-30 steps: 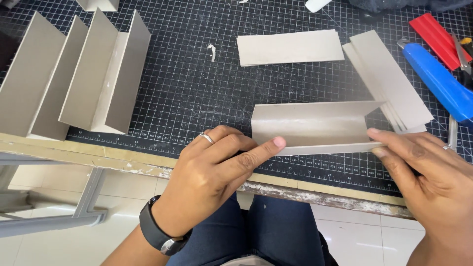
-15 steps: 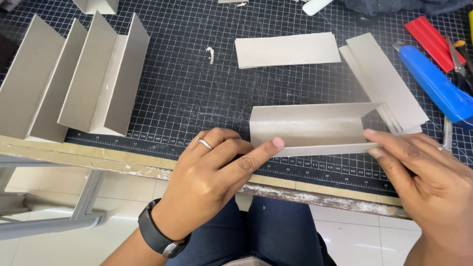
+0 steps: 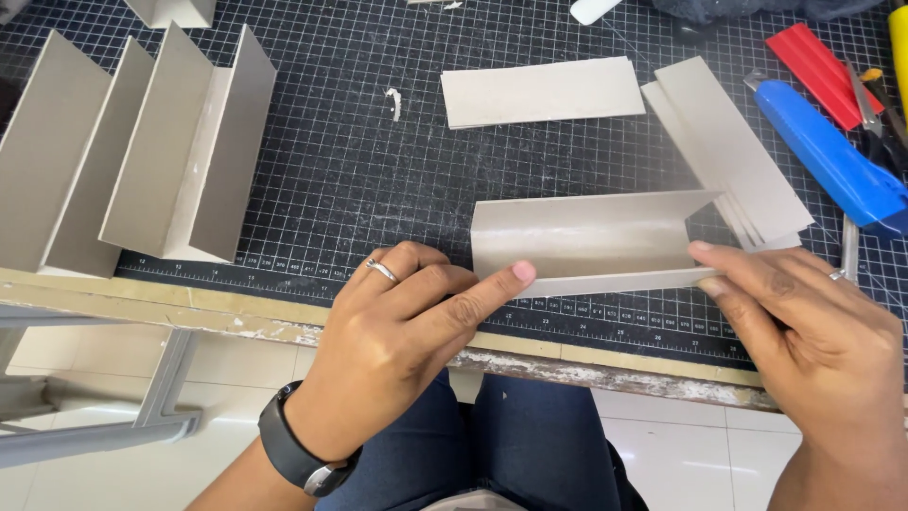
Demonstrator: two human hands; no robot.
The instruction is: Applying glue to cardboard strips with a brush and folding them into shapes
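A grey cardboard piece (image 3: pixel 586 237), folded or joined into an L shape, stands on the black gridded cutting mat (image 3: pixel 378 170) near its front edge. My left hand (image 3: pixel 407 322) presses its forefinger against the piece's lower left edge. My right hand (image 3: pixel 804 331) pinches the piece's right end between thumb and fingers. A ring shows on each hand and a dark watch on my left wrist.
Finished grey cardboard channels (image 3: pixel 142 151) stand at the mat's left. A flat cardboard strip (image 3: pixel 544 90) and several stacked strips (image 3: pixel 738 151) lie behind the piece. A blue cutter (image 3: pixel 828 156) and a red tool (image 3: pixel 818 61) lie at the far right. The wooden table edge (image 3: pixel 284 317) runs below.
Both hands stay on the cardboard piece. My left forefinger has stayed at the lower edge and the piece has barely moved.
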